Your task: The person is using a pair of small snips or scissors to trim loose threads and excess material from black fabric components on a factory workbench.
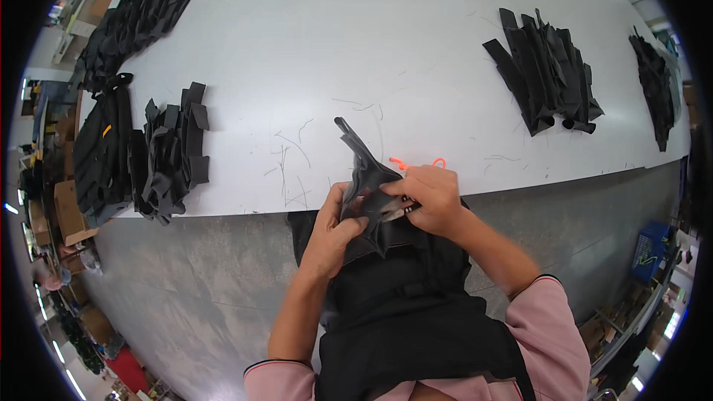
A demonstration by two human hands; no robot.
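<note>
One black fabric piece (365,167) between both hands, at table's near edge | left hand (330,232): curled, thumb clamping it | right hand (432,197): closed on its right side, orange cord (398,164) beside | white table (356,44): black strip bundles (546,74) both sides

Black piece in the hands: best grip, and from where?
Pinch the black piece by its narrow far end, probably coming from the far left: that end sticks out free, while the left hand and right hand crowd the wider near part.
</note>
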